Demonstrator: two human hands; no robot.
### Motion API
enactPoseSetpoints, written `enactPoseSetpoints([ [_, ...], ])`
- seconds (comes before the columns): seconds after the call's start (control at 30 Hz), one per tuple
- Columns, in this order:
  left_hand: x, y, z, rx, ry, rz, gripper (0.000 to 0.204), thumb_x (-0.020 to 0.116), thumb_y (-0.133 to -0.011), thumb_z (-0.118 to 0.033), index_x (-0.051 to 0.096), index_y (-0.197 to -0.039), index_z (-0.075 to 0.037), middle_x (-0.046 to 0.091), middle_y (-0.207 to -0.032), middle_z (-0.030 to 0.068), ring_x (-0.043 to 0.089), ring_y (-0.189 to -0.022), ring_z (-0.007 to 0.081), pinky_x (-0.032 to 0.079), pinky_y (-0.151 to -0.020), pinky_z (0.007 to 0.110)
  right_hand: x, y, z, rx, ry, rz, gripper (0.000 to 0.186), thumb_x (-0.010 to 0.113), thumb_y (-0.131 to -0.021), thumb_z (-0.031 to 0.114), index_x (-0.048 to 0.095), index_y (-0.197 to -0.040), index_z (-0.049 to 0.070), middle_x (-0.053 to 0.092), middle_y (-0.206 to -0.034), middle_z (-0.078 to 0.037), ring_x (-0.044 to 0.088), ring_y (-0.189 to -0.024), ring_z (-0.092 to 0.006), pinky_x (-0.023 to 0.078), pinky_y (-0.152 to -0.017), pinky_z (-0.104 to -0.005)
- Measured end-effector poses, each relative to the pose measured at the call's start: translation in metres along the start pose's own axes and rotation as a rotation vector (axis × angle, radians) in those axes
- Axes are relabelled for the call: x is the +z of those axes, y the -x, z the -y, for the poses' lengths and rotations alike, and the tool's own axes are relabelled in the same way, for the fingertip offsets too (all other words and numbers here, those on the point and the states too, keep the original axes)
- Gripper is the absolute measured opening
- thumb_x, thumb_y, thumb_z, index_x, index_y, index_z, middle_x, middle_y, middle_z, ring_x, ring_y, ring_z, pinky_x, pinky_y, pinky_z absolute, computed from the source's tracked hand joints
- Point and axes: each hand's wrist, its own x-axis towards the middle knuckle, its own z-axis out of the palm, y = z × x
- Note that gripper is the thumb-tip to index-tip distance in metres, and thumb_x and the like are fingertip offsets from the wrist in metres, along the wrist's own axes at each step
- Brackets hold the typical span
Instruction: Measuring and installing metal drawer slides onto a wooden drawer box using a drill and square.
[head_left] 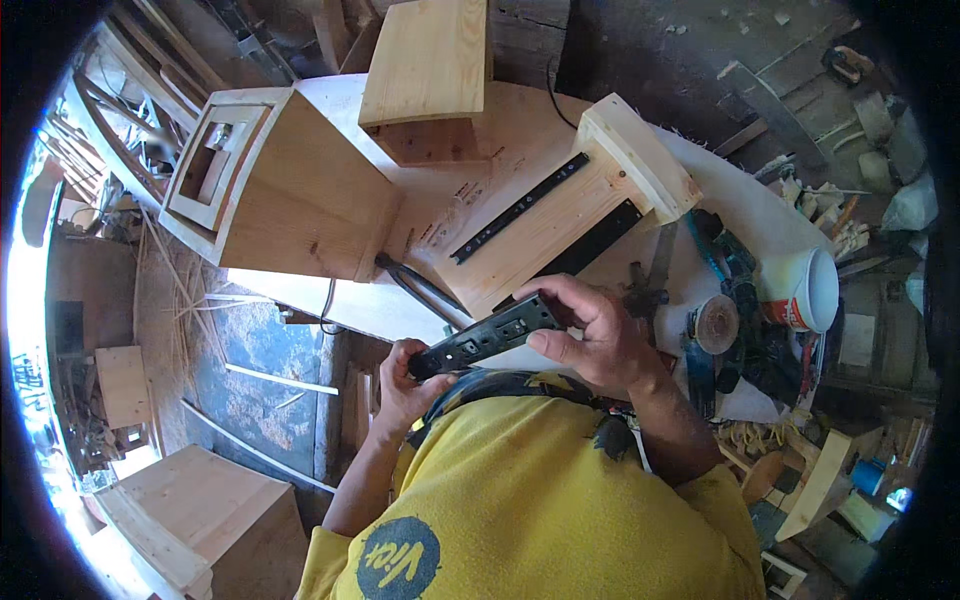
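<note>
A black metal drawer slide is held level in front of my body, with small slots and holes along its face. The fingers of my left hand are wrapped round its left end. At the other end, my right hand grips it between thumb and fingers. Just beyond lies a pale wooden drawer on its side. One thin black rail runs along the drawer's upturned side, and a wider black strip lies along its lower edge. Dark-handled pincers rest beside the drawer.
On the white tabletop, a wooden cabinet stands at left and another wooden box at the back. A white bucket, a round container and a dark power tool crowd the right side. Wood strips lie at left.
</note>
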Motion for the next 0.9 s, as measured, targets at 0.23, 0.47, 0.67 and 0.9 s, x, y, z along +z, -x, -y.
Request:
enactPoseSetpoints([
  [0.23,-0.015,-0.01,-0.014,-0.118,0.209,-0.226,0.058,0.076,-0.076,-0.009,0.044,-0.123,0.002,0.052,-0.111,0.0099,0.055,-0.097,0.0156,0.047,-0.083,0.027,-0.001,0.015,-0.014,0.268,-0.052,-0.135,0.025,0.058,-0.084,0.007,0.052,-0.107,-0.002,0.058,-0.081,-0.005,0.055,-0.067,-0.0107,0.048,-0.062,-0.0247],
  [0.47,0.029,-0.026,-0.069,-0.537,1.159,-0.113,0.044,0.038,-0.099,-0.041,0.044,-0.122,-0.003,0.059,-0.115,0.0165,0.06,-0.103,0.0256,0.047,-0.092,0.044,0.028,0.033,-0.028,-0.366,0.676,-0.109,0.028,0.064,-0.08,0.012,0.054,-0.105,0.004,0.06,-0.084,-0.014,0.063,-0.072,-0.0279,0.051,-0.067,-0.0383],
  [0.67,0.032,-0.055,-0.079,-0.539,1.054,-0.316,0.04,0.039,-0.1,-0.037,0.049,-0.122,-0.006,0.052,-0.079,0.0041,0.05,-0.066,0.0153,0.047,-0.066,0.033,0.035,0.043,-0.044,-0.291,0.587,0.338,0.044,0.069,-0.073,0.009,0.051,-0.113,0.003,0.059,-0.104,-0.016,0.062,-0.087,-0.0325,0.052,-0.073,-0.0399],
  [0.9,-0.004,-0.07,-0.038,0.093,-0.732,-0.077,0.058,0.063,-0.085,-0.034,0.042,-0.134,-0.013,0.056,-0.097,0.0162,0.06,-0.085,0.0369,0.049,-0.071,0.043,-0.01,0.067,-0.055,-0.031,0.574,-0.166,0.056,0.065,-0.076,0.004,0.044,-0.127,-0.002,0.058,-0.113,-0.016,0.06,-0.083,-0.0212,0.05,-0.072,-0.0327],
])
